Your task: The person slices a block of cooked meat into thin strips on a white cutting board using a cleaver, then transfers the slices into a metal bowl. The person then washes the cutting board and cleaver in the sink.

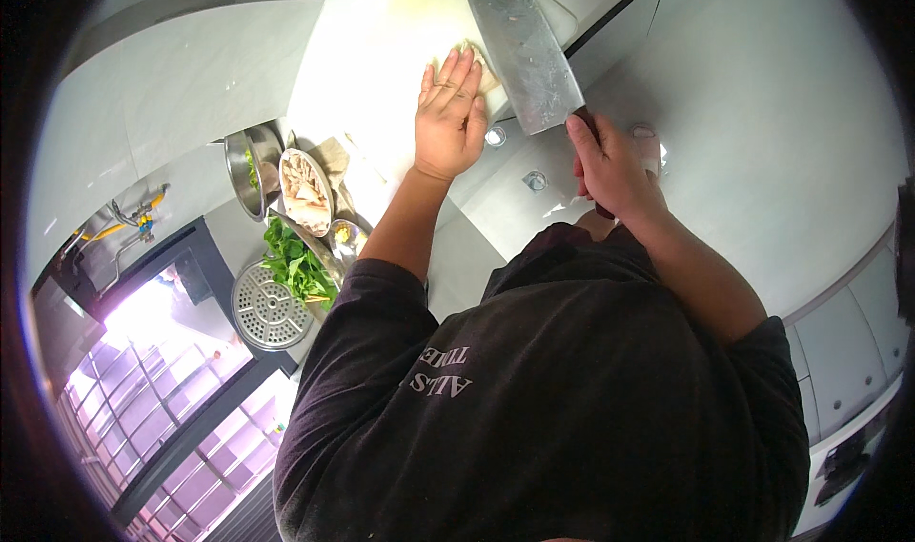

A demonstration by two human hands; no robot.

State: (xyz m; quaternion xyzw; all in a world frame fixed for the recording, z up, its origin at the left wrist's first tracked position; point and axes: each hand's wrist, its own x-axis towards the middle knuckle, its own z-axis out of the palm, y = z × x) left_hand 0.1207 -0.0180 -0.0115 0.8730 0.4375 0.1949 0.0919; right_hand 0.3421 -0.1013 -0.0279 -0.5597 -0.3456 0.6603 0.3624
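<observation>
My right hand (616, 174) grips the dark handle of a broad Chinese cleaver (525, 56). The blade is wet and specked, and it is held over the right edge of the white cutting board (429, 2). Flat on the board lies my left hand (454, 116), fingers stretched out over a pale piece of food (489, 77). Only the food's right side shows; my fingers hide the rest. A small gap separates the blade from that piece. Glare washes out much of the board's surface.
Left along the counter are an oval plate of pale sliced food (306, 188), a steel bowl (236, 177), leafy greens (293, 256), a perforated steel steamer plate (268, 306) and a small bowl with yellow bits (345, 236). Cabinet fronts with knobs (536, 181) stand below the counter.
</observation>
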